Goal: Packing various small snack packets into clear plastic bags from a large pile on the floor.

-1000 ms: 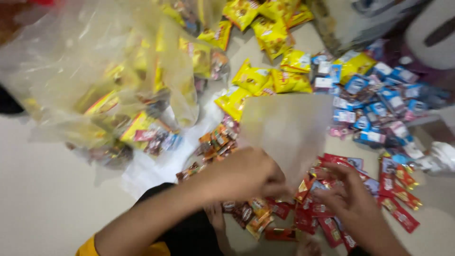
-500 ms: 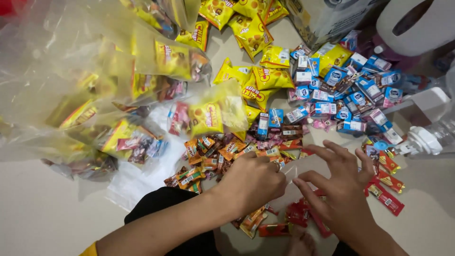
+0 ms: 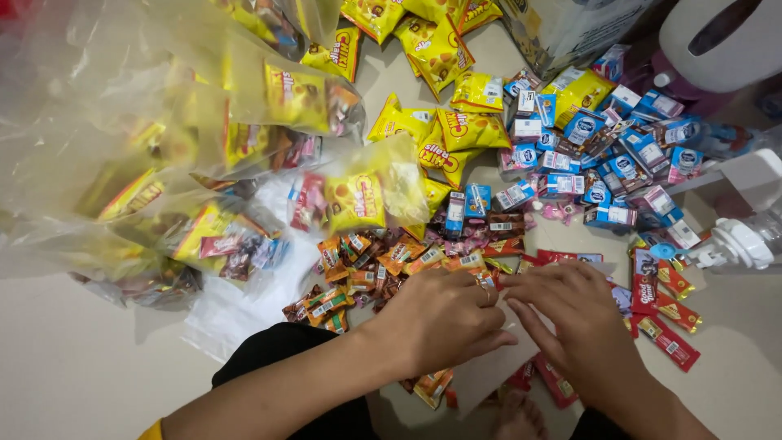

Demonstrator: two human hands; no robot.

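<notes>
Head view: clear plastic bag (image 3: 505, 363) pinched between both hands' grip

— How many hands (image 3: 444, 322) are in view?

— Two, both the person's own, left and right (image 3: 582, 326).

— And the yellow snack bags (image 3: 471, 129) lying loose?

— About ten that show plainly; those inside the clear plastic bags (image 3: 163, 155) are too blurred to count.

— The small blue-and-white packs (image 3: 582, 130)?

— Some twenty, heaped together.

— Red wafer sticks (image 3: 664, 297)?

— About six visible. The orange-brown sweets (image 3: 358, 269) are too many and too jumbled to count.
</notes>
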